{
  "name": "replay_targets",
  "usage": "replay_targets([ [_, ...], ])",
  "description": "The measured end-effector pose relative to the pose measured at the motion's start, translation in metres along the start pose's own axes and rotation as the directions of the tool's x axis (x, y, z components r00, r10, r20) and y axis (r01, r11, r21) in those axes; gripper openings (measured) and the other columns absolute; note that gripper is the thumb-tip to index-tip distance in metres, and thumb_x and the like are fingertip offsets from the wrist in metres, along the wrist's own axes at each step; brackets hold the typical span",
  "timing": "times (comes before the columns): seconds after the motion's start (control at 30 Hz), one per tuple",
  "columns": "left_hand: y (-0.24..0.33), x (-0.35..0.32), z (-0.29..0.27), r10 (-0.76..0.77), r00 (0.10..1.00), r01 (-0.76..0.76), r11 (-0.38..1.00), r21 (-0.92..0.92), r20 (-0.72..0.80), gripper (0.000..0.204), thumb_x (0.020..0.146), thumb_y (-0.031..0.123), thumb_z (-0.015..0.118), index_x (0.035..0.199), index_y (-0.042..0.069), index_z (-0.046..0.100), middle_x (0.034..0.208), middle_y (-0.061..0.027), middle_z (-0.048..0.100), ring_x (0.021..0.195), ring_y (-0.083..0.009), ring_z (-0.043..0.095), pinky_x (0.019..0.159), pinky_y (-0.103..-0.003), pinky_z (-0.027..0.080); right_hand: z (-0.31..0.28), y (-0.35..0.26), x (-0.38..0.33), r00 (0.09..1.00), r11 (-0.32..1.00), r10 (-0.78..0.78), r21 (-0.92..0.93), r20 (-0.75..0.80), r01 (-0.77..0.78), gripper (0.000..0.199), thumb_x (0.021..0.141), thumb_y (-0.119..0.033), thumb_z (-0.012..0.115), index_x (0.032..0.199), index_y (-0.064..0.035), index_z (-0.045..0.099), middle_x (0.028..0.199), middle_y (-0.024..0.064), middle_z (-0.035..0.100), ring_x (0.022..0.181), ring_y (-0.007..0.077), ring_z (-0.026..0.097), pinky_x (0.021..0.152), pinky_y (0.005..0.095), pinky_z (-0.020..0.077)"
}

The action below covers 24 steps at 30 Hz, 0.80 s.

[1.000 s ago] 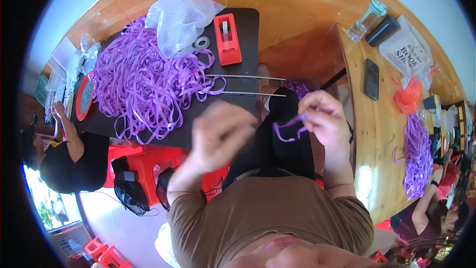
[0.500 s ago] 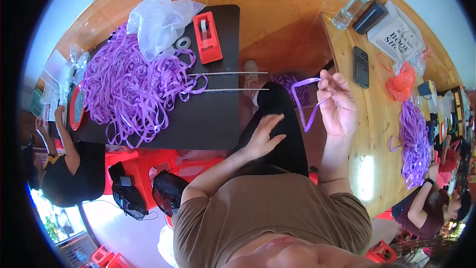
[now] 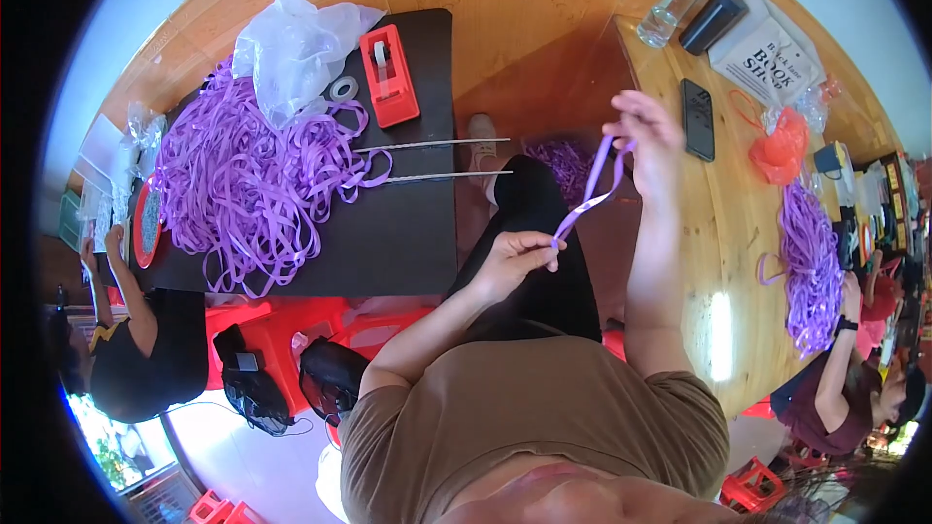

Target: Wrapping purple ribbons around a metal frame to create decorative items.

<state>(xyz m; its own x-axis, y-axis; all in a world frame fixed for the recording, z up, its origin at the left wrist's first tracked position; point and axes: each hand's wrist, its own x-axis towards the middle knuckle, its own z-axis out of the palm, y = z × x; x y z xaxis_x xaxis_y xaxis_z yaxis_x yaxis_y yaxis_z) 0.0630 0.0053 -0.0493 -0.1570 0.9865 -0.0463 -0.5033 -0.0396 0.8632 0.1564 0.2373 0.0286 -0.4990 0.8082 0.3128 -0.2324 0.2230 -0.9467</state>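
Note:
A narrow purple ribbon strap (image 3: 594, 202) stretches as a loop between my two hands, above my lap. My left hand (image 3: 519, 264) pinches its lower end between thumb and fingers. Higher up and to the right, my right hand (image 3: 652, 144) holds the other end; its fingers are partly blurred. To the left, a big tangled pile of purple straps (image 3: 228, 184) covers much of a dark table (image 3: 413, 243). Two thin metal rods (image 3: 456, 143) jut past that table's right edge, toward my knee. More purple straps (image 3: 561, 170) lie low between the tables.
On the dark table are a clear plastic bag (image 3: 291, 53), a red tape dispenser (image 3: 390, 76) and a tape roll (image 3: 343, 88). The wooden table (image 3: 723, 233) at right bears a phone (image 3: 697, 120), a bottle (image 3: 677, 2), a red bag (image 3: 780, 153) and a purple bundle (image 3: 811, 272). People work at both sides.
My left hand has gone from open to pinching the strap's lower end. My right hand has risen slightly, and the strap now hangs as a longer loop between both hands.

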Motion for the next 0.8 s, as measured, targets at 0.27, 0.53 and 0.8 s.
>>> replay_targets([
  [0.27,0.025,-0.011,0.006,0.099,0.980,-0.086,0.993,0.080,-0.174,0.017,0.090,0.004,0.060,0.104,-0.003,0.067,0.083,-0.0050,0.065,0.074,-0.0096,0.058,0.072,-0.022,0.047,0.033,-0.005,-0.070,0.777,0.994,-0.002,-0.081,0.629,0.069,0.043,0.062,0.014,0.056,0.101,-0.0011,0.066,0.117,0.0135,0.062,0.110,0.0259,0.057,0.094,0.0362,0.0439],
  [0.53,0.039,-0.014,0.004,0.113,0.981,-0.097,0.990,0.105,-0.160,0.017,0.090,0.003,0.059,0.104,-0.003,0.066,0.082,-0.0042,0.065,0.075,-0.0087,0.058,0.070,-0.023,0.046,0.037,-0.002,-0.075,0.723,0.928,-0.253,-0.051,0.643,0.370,0.029,0.068,0.004,0.068,0.095,-0.0051,0.067,0.083,0.0067,0.065,0.077,0.0212,0.060,0.069,0.0331,0.0399],
  [0.8,0.029,-0.007,0.003,0.040,0.977,-0.050,0.998,-0.041,-0.212,0.016,0.091,0.007,0.059,0.101,-0.003,0.068,0.083,-0.0086,0.068,0.076,-0.0117,0.062,0.072,-0.024,0.049,0.049,0.005,-0.069,0.663,0.516,-0.510,-0.422,0.548,0.746,0.028,0.063,-0.005,0.067,0.091,-0.0069,0.066,0.092,0.0051,0.061,0.083,0.0236,0.059,0.068,0.0355,0.0405],
])
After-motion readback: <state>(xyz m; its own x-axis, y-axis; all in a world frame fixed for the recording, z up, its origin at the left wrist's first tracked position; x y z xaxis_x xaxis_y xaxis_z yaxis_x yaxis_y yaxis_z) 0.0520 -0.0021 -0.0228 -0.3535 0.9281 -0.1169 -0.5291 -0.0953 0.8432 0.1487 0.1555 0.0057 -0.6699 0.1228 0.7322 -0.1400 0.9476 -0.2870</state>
